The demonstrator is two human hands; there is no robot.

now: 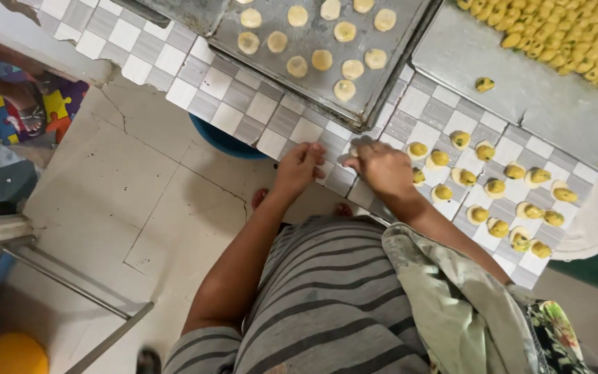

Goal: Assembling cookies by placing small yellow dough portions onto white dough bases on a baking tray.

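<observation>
A: Hands first. Left hand (301,166) is resting at the near edge of the checkered surface (237,104), fingers curled together, pinching something small; can't tell what. Right hand (382,168) is hovering just beside it, fingers bunched, maybe on a dough bit, unclear.

B: Progress?

A: Moving rightward: the metal tray (243,59) is carrying flat pale dough rounds (321,59), partly filled. Right of the hands, filled dough pieces (496,187) with yellow centres are sitting open on the surface, looking not yet closed. Far right, a second tray (520,90) is holding a heap of yellow filling balls (576,34), so plenty looks left.

B: Room?

A: Cracked tiled floor (126,187), puzzle mat (8,111) at left, blue tub (226,142) showing under the surface.
</observation>
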